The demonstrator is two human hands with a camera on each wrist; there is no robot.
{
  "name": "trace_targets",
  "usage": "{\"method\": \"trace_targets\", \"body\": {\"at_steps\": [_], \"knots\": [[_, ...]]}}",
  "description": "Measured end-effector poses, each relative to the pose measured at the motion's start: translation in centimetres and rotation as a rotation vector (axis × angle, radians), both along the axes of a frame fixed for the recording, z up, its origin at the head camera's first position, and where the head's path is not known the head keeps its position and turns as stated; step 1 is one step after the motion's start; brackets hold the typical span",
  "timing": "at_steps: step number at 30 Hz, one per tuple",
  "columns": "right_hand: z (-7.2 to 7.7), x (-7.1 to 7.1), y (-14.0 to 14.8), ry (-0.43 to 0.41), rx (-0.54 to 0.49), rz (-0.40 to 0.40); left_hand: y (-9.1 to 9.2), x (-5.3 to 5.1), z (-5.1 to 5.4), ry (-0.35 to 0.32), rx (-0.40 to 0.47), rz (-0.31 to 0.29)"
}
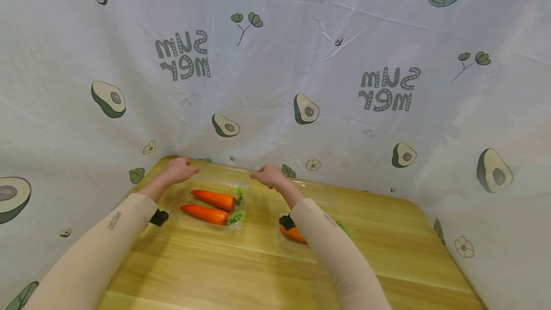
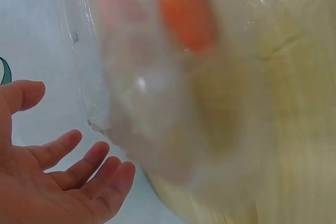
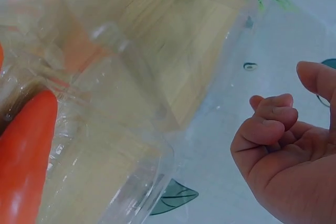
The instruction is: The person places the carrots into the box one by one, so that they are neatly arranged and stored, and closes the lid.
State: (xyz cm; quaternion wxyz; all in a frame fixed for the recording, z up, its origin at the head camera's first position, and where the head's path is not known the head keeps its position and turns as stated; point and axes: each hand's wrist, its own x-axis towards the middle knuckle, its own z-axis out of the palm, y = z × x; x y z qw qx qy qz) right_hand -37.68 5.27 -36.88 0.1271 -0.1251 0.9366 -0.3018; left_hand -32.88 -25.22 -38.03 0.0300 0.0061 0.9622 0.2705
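Note:
A clear plastic box [image 1: 202,226] at the left holds two orange carrots [image 1: 215,199] with green tops; its clear lid [image 1: 219,172] stands raised at the back. My left hand [image 1: 180,170] is by the lid's left end, fingers relaxed and holding nothing. In the left wrist view, those fingertips [image 2: 123,177] are close to the clear plastic; contact cannot be told. My right hand [image 1: 269,176] is above the table's back edge between the two boxes, fingers loosely curled round nothing, thumb apart. Under my right forearm, a second clear box holds a carrot [image 1: 293,234], partly hidden.
The wooden table [image 1: 206,267] runs toward the front and right. A pale curtain [image 1: 275,80] printed with avocados and leaves surrounds its back and sides. The second box's clear lid [image 1: 318,191] rises near the back edge.

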Motion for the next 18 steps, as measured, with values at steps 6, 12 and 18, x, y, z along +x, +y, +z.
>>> {"method": "trace_targets", "body": {"at_steps": [6,12,18], "knots": [[-0.4,-0.4,-0.5,-0.003,-0.028,-0.008,-0.3,-0.2,0.0,-0.042,0.0,0.001],[-0.9,-0.6,-0.9,-0.009,-0.035,-0.055,-0.3,0.1,0.1,-0.071,-0.016,-0.011],[-1.3,-0.7,-1.2,0.008,0.036,-0.077,-0.3,0.3,0.0,-0.096,-0.007,-0.01]]}}
